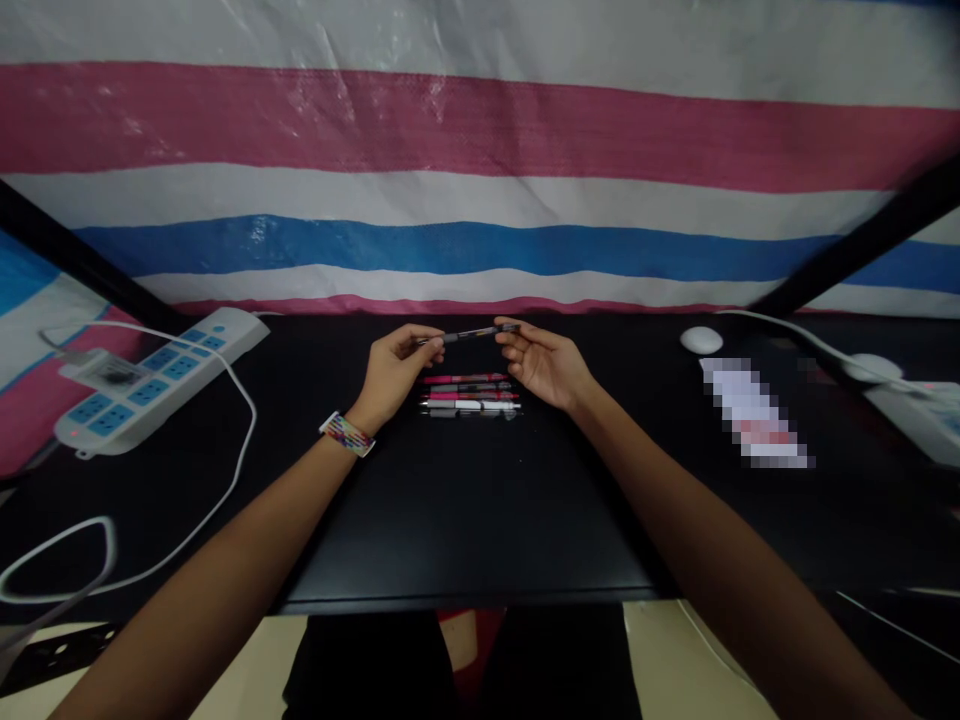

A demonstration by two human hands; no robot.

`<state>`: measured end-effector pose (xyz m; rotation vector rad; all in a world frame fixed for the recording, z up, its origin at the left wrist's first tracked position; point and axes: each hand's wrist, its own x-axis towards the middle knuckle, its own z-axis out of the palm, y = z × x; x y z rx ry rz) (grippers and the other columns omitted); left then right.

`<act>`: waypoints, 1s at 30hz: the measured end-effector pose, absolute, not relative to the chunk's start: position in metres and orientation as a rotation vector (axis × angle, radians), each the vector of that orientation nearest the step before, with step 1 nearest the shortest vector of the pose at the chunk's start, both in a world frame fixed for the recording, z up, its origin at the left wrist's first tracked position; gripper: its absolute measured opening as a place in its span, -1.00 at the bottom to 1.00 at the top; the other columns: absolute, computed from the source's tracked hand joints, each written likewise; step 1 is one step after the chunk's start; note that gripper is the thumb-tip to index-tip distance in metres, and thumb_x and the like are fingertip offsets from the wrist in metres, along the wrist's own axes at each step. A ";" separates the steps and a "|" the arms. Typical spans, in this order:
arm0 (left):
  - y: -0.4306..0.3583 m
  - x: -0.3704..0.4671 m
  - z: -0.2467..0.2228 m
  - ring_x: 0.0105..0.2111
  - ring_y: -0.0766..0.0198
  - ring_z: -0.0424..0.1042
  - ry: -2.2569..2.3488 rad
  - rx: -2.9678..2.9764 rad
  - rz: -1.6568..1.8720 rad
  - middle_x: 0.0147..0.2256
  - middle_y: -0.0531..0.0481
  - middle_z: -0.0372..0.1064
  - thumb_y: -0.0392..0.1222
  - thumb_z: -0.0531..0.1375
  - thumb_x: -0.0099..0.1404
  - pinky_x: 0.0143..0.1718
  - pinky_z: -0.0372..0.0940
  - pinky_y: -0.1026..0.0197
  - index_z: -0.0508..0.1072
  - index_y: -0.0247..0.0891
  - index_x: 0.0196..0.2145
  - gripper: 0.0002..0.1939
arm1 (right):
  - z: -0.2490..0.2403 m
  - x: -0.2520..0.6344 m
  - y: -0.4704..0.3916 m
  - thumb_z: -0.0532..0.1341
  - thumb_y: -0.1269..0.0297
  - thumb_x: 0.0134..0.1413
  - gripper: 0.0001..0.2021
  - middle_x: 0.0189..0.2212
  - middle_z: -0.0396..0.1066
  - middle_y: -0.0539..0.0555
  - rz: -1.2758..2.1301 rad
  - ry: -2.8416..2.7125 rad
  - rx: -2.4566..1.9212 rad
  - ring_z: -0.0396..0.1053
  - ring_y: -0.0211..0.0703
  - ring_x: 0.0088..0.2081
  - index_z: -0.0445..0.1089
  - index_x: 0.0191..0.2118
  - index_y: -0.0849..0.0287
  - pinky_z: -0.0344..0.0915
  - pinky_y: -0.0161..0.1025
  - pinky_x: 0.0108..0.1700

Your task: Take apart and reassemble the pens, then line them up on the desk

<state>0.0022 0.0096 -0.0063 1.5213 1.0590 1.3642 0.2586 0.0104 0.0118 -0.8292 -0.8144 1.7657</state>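
Just nearer than the fingers, several pens (472, 395) lie in a row on the black worktop (465, 520). Beyond them, the left hand (391, 372) pinches a dark pen (474, 334); the half-curled right hand (551, 368) meets its other end, grip unclear.

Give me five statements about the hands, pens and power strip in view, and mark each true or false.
1. The left hand grips one end of a dark pen, with the right hand at its other end. True.
2. The multicoloured wristband is on the right wrist. False: it is on the left wrist.
3. A white pen lies among the pens on the black table. True.
4. The white power strip on the left has nothing on it. False: a white adapter sits on it.
5. The dark pen lies flat on the table. False: it is held up between the hands.
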 end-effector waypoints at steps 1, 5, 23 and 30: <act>0.009 0.002 -0.006 -0.31 0.23 0.62 1.062 1.523 1.354 -0.33 -0.04 0.64 -0.13 0.42 0.34 -0.28 0.51 0.18 0.69 -0.17 -0.16 -0.85 | 0.010 0.259 0.011 0.30 0.31 0.17 -0.74 -0.25 0.65 0.11 1.754 -0.815 -0.836 0.48 -0.19 -0.34 0.62 -0.04 0.16 0.49 -0.31 -0.34; 0.009 0.003 -0.005 -0.31 0.23 0.61 1.054 1.520 1.342 -0.33 -0.03 0.64 -0.12 0.43 0.32 -0.26 0.52 0.17 0.70 -0.16 -0.17 -0.85 | 0.006 0.260 0.012 0.33 0.35 0.04 -0.77 -0.40 0.58 0.05 1.750 -0.806 -0.841 0.42 -0.25 -0.43 0.59 -0.14 0.15 0.47 -0.33 -0.35; 0.008 0.004 -0.004 -0.29 0.19 0.64 1.048 1.525 1.319 -0.30 -0.06 0.65 -0.04 0.47 0.28 -0.23 0.54 0.15 0.69 -0.20 -0.13 -0.73 | 0.008 0.261 0.013 0.31 0.40 0.04 -0.77 -0.43 0.59 0.03 1.795 -0.686 -0.834 0.46 -0.30 -0.47 0.59 -0.15 0.19 0.51 -0.42 -0.36; 0.006 0.005 -0.003 -0.29 0.21 0.64 1.038 1.527 1.326 -0.29 -0.05 0.66 -0.12 0.44 0.30 -0.22 0.54 0.14 0.69 -0.16 -0.14 -0.82 | 0.002 0.265 0.016 0.36 0.37 0.02 -0.77 -0.42 0.56 0.02 1.751 -0.767 -0.837 0.43 -0.30 -0.47 0.58 -0.14 0.16 0.49 -0.41 -0.40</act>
